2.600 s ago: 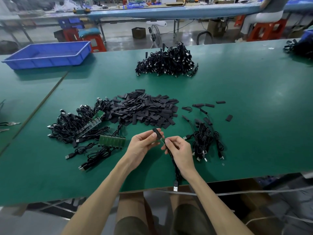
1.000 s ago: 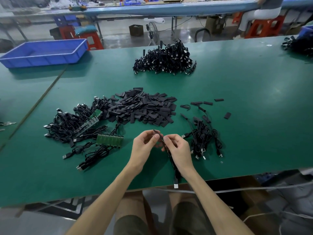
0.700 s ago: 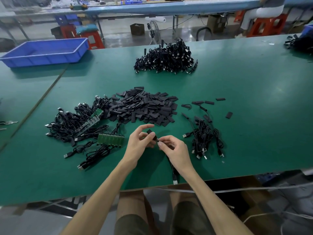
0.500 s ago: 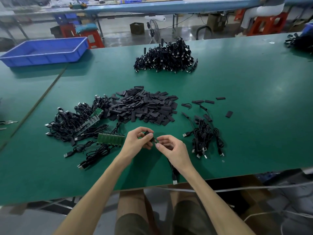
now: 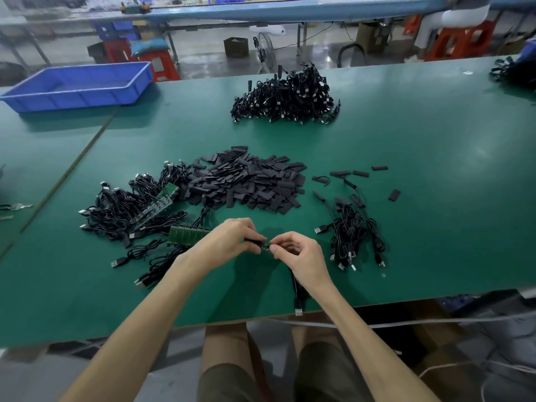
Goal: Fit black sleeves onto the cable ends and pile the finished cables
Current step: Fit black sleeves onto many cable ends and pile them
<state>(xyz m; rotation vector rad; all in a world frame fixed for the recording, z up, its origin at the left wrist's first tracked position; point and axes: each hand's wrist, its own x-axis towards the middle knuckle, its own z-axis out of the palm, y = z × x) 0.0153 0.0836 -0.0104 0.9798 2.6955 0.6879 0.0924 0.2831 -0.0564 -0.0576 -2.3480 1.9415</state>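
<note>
A short, flat black sleeve [image 5: 255, 241] is pinched in the left grip [image 5: 229, 242], just above the matte green surface [image 5: 435, 184]. It meets the end of a thin black cable [image 5: 296, 288], which the right grip [image 5: 298, 256] pinches. The cable hangs down over the surface's near edge, ending in a metal plug [image 5: 298, 311].

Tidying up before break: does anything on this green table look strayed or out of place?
A few loose sleeves lie scattered right of the main sleeve pile. The held cable's USB plug dangles at the near edge of the table.
</note>
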